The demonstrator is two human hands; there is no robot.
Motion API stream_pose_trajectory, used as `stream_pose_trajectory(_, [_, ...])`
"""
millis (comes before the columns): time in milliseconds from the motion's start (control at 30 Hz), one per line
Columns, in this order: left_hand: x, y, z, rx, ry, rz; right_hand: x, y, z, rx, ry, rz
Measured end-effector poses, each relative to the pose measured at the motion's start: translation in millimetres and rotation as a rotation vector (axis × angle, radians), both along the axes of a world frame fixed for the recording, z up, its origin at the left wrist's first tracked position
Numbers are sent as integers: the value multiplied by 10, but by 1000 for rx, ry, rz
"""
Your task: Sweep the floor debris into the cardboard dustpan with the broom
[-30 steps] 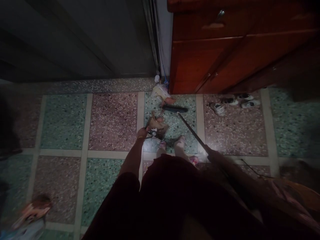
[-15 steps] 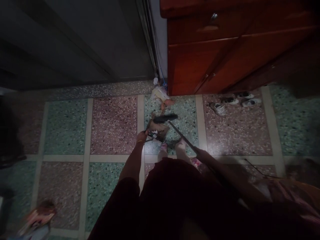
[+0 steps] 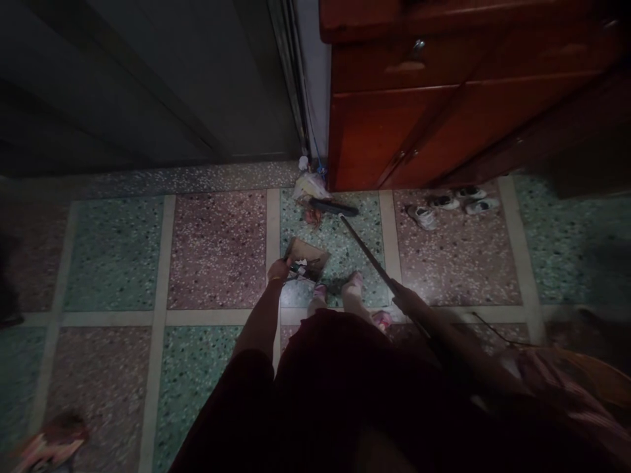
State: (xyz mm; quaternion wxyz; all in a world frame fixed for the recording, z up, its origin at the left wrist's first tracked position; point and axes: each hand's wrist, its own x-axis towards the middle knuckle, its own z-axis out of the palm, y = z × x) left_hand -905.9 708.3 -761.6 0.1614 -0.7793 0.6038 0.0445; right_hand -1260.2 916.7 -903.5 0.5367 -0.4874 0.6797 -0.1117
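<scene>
Head view: dustpan point(image 3: 306, 259) is gripped at its handle by left hand point(image 3: 279, 270), broom point(image 3: 367, 253) is clenched in right hand point(image 3: 405, 303) (blurred). Litter point(image 3: 309, 192) lies unswept by the cabinet point(image 3: 444, 118); pan sits apart from it, little visibly collected.

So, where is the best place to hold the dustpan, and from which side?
Probably by the handle at its near end, from the person's side, as the left hand does now. The dustpan lies with its open mouth facing the litter pile and the broom head.
</scene>
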Motion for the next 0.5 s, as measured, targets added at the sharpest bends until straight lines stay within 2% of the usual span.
stream_pose_trajectory(133, [-48, 11, 36, 16, 0, 19, -20, 590, -159, -13, -17, 43])
stream_pose_trajectory(200, [-62, 17, 58, 25, 7, 10, 83, 719, -233, -6, -12, 93])
stream_pose_trajectory(233, [-64, 19, 67, 28, 14, 6, 161, 698, -262, -7, -6, 127])
stream_pose_trajectory(300, [-57, 22, 79, 31, 26, -2, 355, 477, -291, -37, 1, 199])
stream_pose_trajectory(367, [-39, 24, 83, 31, 32, -13, 571, 84, -274, -90, 14, 242])
stream_pose_trajectory(433, [-14, 27, 78, 35, 34, -26, 782, -340, -224, -150, 42, 243])
stream_pose_trajectory(500, [7, 31, 69, 37, 30, -34, 967, -655, -178, -194, 61, 220])
